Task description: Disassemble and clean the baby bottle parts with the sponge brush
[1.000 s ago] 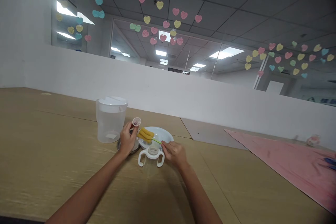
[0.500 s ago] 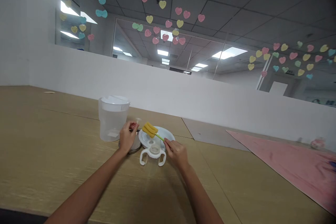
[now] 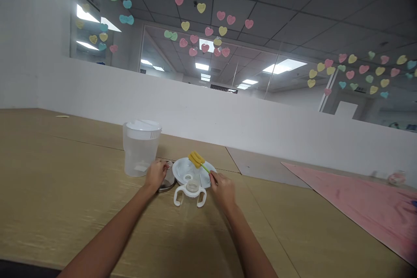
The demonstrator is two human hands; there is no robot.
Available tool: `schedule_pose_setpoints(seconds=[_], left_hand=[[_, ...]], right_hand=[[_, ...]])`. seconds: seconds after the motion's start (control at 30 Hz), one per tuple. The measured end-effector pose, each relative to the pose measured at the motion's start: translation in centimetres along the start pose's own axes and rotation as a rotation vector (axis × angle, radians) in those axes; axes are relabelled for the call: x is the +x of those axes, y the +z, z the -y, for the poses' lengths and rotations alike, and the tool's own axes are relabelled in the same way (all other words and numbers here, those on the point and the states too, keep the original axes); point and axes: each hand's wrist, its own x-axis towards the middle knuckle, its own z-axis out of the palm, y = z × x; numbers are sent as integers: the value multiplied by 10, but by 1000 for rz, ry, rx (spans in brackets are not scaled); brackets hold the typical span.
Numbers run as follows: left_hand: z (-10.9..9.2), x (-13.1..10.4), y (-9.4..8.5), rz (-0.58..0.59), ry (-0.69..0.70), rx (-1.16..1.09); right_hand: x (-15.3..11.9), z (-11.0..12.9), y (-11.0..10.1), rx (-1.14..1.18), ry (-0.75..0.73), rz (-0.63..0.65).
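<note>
The right hand (image 3: 224,189) grips the yellow sponge brush (image 3: 196,160) by its stem, leaving the head free over the white plate (image 3: 179,166). The left hand (image 3: 156,175) pinches what seems a small clear piece (image 3: 170,164); between them, the two-handled bottle (image 3: 192,192) stands within easy reach.

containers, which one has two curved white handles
The clear bottle in front of the white dish: one white handle curves out each side, while the taller pitcher shows no such pair.
</note>
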Motion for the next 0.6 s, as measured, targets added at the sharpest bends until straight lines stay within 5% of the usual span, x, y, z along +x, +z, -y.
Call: schedule_pose_setpoints(seconds=[0.2, 0.6], left_hand=[[0, -2, 4, 51, -34, 112], [-10, -4, -6, -119, 16, 96]], right_hand=[[5, 4, -7, -45, 231, 87], [11, 14, -27, 41, 71, 352]])
